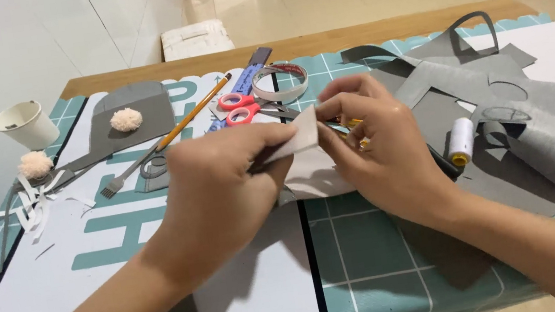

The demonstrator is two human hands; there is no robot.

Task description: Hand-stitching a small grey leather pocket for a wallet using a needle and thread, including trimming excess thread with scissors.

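a small pale grey felt piece (298, 137), roughly triangular, sits pinched between both hands above the middle of the desk (290, 46). the left hand (220, 186) is closed on its lower left edge, thumb and fingers curled round it. the right hand (375, 145) grips the right edge with fingertips bent in, and something yellow shows just behind those fingers, too hidden to name. under the hands lies another light grey felt scrap (314, 180), resting on the teal grid cutting mat (372, 252) that covers the desk, beside a white sheet with teal lettering (54, 277).

just right of the right hand stands a spool of white thread (462, 139) with a yellow core, lying among a heap of dark grey felt offcuts (503, 93). behind the hands lie red-handled scissors (241, 108), a roll of clear tape (280, 82), a blue ruler (246, 80) and a yellow pencil (194, 113) set at a slant. further left a grey felt shape (135, 137) carries a cream pompom (126, 119); a second pompom (35, 164) lies near a white paper cup (26, 125). thin white paper strips (32, 207) are scattered at the left edge of the desk.
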